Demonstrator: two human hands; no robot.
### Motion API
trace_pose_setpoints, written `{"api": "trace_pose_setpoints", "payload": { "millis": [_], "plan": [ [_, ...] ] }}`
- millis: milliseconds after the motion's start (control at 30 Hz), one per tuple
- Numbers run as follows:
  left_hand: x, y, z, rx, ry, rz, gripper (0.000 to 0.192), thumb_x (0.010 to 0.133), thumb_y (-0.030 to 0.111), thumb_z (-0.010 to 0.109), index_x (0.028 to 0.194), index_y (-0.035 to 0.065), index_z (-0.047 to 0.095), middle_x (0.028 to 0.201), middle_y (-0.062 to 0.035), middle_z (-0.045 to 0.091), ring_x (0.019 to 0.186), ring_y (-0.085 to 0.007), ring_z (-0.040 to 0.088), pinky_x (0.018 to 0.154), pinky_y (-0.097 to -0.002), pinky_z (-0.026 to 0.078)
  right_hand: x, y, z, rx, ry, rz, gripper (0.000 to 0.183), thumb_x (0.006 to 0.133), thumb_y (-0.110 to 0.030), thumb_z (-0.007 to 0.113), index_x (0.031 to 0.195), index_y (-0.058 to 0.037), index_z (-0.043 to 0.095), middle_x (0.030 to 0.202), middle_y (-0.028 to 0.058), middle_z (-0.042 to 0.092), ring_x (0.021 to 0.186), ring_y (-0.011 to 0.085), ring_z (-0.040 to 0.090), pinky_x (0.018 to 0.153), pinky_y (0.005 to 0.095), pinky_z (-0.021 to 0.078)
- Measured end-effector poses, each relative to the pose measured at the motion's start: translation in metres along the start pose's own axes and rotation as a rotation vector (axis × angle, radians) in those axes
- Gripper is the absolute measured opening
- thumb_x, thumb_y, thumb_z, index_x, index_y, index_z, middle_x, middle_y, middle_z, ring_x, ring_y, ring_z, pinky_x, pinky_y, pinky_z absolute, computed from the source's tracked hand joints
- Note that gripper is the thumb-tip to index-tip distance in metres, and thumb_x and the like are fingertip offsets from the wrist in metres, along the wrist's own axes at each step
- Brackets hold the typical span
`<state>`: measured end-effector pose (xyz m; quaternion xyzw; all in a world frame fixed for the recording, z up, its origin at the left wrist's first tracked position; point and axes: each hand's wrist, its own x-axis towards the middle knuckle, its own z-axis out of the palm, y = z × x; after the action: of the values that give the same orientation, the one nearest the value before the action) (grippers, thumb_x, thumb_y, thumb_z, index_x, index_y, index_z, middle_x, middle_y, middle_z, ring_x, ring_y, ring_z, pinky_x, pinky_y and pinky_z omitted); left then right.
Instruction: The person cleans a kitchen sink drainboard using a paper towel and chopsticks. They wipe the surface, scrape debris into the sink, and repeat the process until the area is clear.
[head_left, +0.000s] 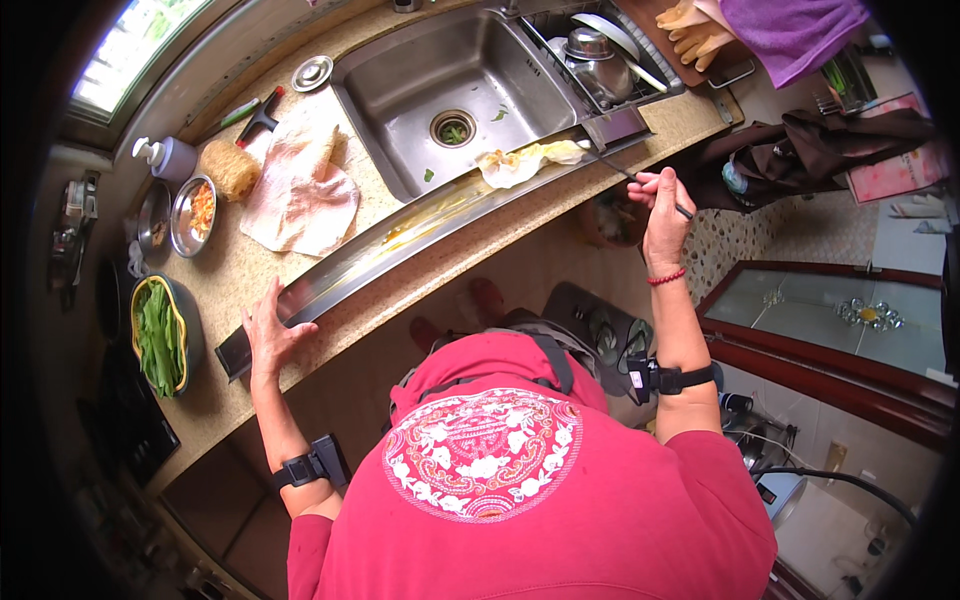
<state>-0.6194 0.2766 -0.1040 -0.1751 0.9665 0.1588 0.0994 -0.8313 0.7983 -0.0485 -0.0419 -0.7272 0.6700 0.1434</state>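
Note:
A long, narrow stainless-steel tray (352, 271) lies slantwise along the counter's front, beside the sink. Yellow-brown grease streaks its inside. My left hand (268, 334) rests across the tray's left end, fingers and thumb spread. In my right hand (666, 225) is a thin tool with a black handle (619, 171), held near its end over the tray's right part. The tool's tip reaches the crumpled, stained white paper (517, 165) in the tray; its exact kind cannot be made out.
Behind the tray is a steel sink (382, 127) with green leaf scraps, and a dish rack (559, 71). A pink cloth (304, 199), loofah (229, 171), pump bottle (174, 159), steel bowl (184, 229) and bowl of greens (159, 337) stand left. A glass-panelled door (810, 300) is at right.

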Motion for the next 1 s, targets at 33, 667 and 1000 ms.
{"api": "trace_pose_setpoints", "payload": {
  "millis": [33, 667, 1000],
  "plan": [
    [-0.001, -0.001, 0.001, 0.008, -0.001, -0.002, 0.110, 0.051, 0.040, 0.086, 0.145, 0.0146, 0.033, 0.129, -0.0060, 0.056, 0.124, -0.0256, 0.047, 0.113, -0.0550, 0.014, -0.006, 0.004, 0.004, 0.095, -0.013, 0.050, 0.041, 0.100, -0.031, 0.046, 0.074, 0.0004, 0.053, 0.086, 0.0163, 0.063, 0.068, 0.0200, 0.064, 0.064, 0.0295, 0.0547],
    [0.000, 0.001, -0.001, 0.048, -0.005, 0.020, 0.111, 0.050, 0.040, 0.087, 0.144, 0.0128, 0.034, 0.128, -0.0050, 0.058, 0.123, -0.0272, 0.048, 0.112, -0.0567, 0.015, -0.068, -0.008, 0.055, -0.201, -0.739, -0.323, 0.022, 0.094, -0.015, 0.056, 0.085, 0.0024, 0.065, 0.075, 0.0086, 0.062, 0.066, 0.0165, 0.060, 0.062, 0.0268, 0.0492],
    [-0.002, 0.011, -0.008, 0.063, -0.021, -0.017, 0.107, 0.052, 0.032, 0.087, 0.144, 0.0138, 0.034, 0.129, -0.0042, 0.057, 0.123, -0.0265, 0.047, 0.113, -0.0552, 0.015, -0.075, -0.007, 0.113, 0.028, -0.836, 0.107, 0.040, 0.098, -0.024, 0.053, 0.070, 0.0033, 0.059, 0.076, 0.0096, 0.061, 0.073, 0.0157, 0.063, 0.068, 0.0284, 0.0503]
  ]
}}
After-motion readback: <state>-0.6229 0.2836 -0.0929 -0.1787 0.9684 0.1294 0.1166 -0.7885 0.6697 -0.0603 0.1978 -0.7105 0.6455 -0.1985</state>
